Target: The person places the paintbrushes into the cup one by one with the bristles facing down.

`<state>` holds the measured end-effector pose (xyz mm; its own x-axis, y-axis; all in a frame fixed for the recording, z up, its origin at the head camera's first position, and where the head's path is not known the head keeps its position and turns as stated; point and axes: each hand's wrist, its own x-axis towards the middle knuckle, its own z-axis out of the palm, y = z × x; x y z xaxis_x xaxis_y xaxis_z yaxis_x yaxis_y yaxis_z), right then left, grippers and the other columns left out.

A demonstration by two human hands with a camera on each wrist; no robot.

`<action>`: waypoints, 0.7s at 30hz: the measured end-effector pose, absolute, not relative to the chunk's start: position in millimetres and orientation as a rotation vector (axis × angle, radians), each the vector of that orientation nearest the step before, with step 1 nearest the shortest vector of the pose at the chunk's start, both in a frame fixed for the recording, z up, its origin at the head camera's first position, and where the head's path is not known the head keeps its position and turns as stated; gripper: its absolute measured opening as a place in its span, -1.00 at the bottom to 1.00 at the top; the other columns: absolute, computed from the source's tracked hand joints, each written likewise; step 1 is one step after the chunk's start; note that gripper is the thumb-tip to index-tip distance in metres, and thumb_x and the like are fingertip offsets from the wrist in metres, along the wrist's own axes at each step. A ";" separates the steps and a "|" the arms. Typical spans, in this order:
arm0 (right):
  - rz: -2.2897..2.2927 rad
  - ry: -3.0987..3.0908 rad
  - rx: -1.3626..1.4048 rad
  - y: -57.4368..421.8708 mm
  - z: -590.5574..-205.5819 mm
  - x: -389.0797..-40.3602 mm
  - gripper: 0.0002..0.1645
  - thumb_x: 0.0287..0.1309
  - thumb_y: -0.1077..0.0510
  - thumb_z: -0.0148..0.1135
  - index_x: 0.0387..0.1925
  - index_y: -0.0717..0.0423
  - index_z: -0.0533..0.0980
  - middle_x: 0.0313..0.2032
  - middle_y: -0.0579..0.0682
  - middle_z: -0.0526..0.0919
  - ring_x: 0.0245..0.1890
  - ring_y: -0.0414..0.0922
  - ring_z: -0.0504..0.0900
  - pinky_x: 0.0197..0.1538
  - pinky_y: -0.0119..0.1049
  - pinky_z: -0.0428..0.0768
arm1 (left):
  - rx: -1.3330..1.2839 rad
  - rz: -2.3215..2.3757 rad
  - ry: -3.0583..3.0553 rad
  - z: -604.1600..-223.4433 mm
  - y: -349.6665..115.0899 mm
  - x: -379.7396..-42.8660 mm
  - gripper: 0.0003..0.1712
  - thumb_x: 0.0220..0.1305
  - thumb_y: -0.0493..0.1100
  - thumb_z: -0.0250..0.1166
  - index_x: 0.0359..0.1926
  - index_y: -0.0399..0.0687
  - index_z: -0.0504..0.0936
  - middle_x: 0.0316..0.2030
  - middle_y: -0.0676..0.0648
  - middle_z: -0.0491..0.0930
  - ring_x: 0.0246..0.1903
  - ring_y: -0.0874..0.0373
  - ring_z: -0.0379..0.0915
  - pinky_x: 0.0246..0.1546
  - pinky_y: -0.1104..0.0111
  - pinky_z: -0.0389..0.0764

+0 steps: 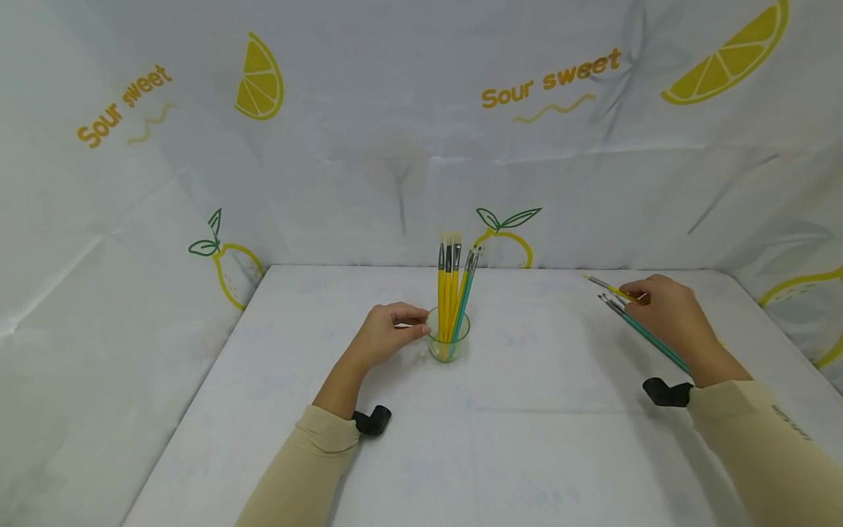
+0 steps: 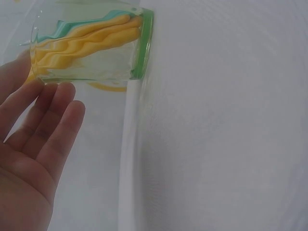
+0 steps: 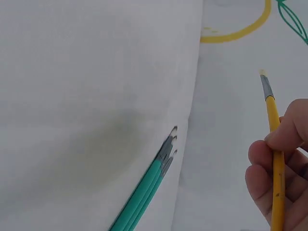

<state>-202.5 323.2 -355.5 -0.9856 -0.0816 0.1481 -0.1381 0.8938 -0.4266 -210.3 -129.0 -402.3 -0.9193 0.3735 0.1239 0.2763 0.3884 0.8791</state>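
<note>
In the head view a clear glass (image 1: 448, 352) stands upright mid-table. It holds several paintbrushes (image 1: 444, 293), yellow and teal, bristles up. At its left side my left hand (image 1: 388, 333) touches the rim with thumb and fingertips; the left wrist view shows those fingers (image 2: 67, 130) mostly straight, beside the glass (image 2: 96, 62). Over the right side of the table, my right hand (image 1: 668, 315) pinches a yellow paintbrush (image 3: 273, 113) between thumb and fingers, its pale bristles pointing away. Teal paintbrushes (image 3: 144, 192) lie together on the table next to that hand, partly hidden under the wrist.
A white cloth covers the table (image 1: 527, 454). Behind it hangs a white backdrop (image 1: 369, 197) with lemon prints and lettering. Black wrist devices (image 1: 372, 421) are strapped at both cuffs.
</note>
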 end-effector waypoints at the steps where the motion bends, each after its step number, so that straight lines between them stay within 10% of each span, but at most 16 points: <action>1: 0.693 -2.927 0.161 319.5 -354.0 -202.4 -0.58 0.12 0.27 0.06 0.04 0.25 0.53 -0.06 0.28 0.55 -0.11 0.15 0.51 -0.17 0.01 0.52 | 0.588 1.571 2.545 -402.0 -128.7 -210.3 -0.57 0.17 0.02 0.34 0.00 -0.11 0.65 -0.04 -0.02 0.63 -0.05 0.22 0.53 0.01 0.33 0.58; 21: 1.033 -2.778 0.146 246.3 -325.3 -200.2 -0.55 0.20 -0.12 0.18 0.03 0.02 0.56 -0.13 0.05 0.66 -0.19 -0.11 0.58 -0.28 -0.38 0.53 | 0.577 1.551 2.568 -401.9 -128.6 -210.3 -0.56 0.15 0.03 0.35 -0.01 -0.11 0.66 -0.07 0.04 0.64 -0.06 0.23 0.54 -0.01 0.34 0.60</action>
<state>-200.2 246.3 -325.3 -0.9800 -0.0313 0.1964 -0.1521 0.7545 -0.6385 -210.3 -128.6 -401.9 -0.9252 0.3605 0.1187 0.2729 0.4143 0.8683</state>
